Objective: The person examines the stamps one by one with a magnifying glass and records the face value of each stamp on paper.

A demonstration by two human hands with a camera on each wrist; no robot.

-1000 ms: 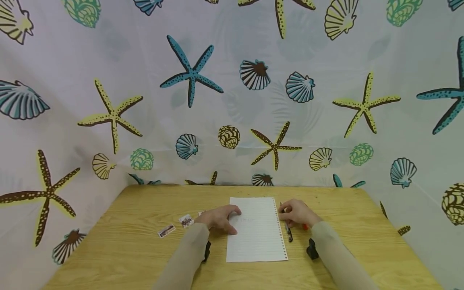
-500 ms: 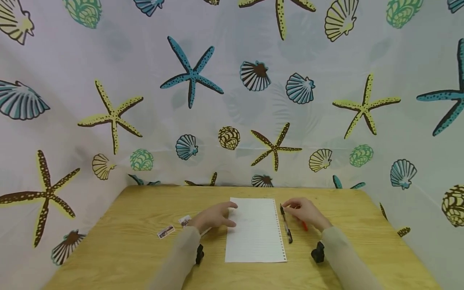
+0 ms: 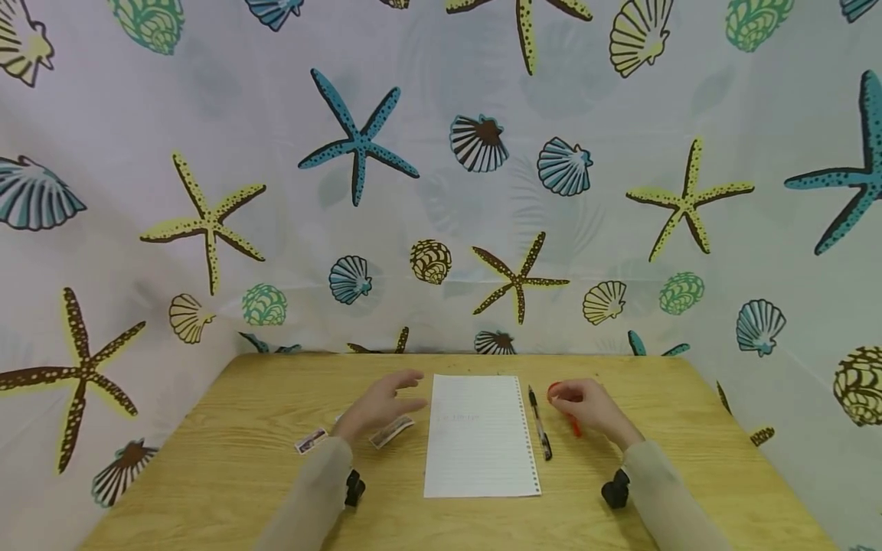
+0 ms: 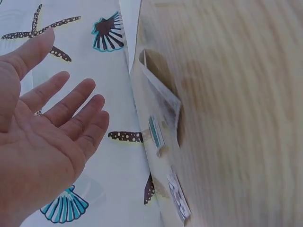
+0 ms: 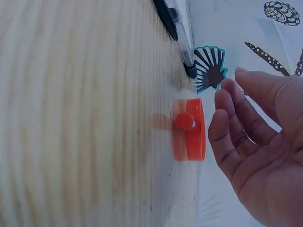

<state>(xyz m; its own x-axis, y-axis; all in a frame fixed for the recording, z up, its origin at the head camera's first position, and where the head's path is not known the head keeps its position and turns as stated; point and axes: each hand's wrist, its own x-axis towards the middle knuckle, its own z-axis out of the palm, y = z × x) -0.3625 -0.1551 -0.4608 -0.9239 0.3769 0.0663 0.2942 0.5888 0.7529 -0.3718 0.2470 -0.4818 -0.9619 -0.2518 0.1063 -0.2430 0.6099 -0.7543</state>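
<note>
A lined sheet of paper (image 3: 482, 440) with faint writing lies between the hands. My left hand (image 3: 379, 405) hovers just left of it, fingers spread and holding nothing. Under and beside that hand are small stamp-like picture slips; one curled slip (image 4: 163, 92) stands partly off the table in the left wrist view. My right hand (image 3: 589, 409) is over a red ring with a short handle, like a magnifying glass (image 5: 194, 130). The right fingers are loosely bent with nothing between them, apart from the ring in the right wrist view.
A black-and-clear pen (image 3: 540, 425) lies along the paper's perforated right edge. Another picture slip (image 3: 311, 441) lies farther left. The wooden table (image 3: 620, 367) ends at a hanging cloth (image 3: 441, 207) printed with shells and starfish.
My left hand has drawn leftward off the paper, uncovering a picture slip. My right hand has left the pen and moved right, over the red ring. The pen now lies straight beside the sheet.
</note>
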